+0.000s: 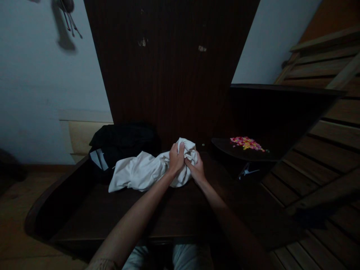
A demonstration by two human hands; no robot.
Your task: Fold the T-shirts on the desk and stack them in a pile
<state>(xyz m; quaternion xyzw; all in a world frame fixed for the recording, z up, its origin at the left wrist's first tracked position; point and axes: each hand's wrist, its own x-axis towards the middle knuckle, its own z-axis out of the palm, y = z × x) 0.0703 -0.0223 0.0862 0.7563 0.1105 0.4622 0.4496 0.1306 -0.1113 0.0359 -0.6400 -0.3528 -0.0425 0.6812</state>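
Note:
A crumpled white cloth (143, 171), perhaps a garment, lies stretched along the dark wooden desk (157, 215). Its right end is bunched up between my two hands. My left hand (176, 159) grips the bunch from the left, fingers pointing away from me. On the other side my right hand (197, 168) is closed on the same bundle, its thumb pressed into the folds. Some fingertips of both hands are hidden in the fabric.
Behind the cloth's left end sits a black bag or bundle (123, 138) with a pale grey patch (99, 159). Small pink, red and yellow pieces (247, 143) lie on a corner shelf (225, 148) at right. A wooden slatted frame (303, 180) stands further right.

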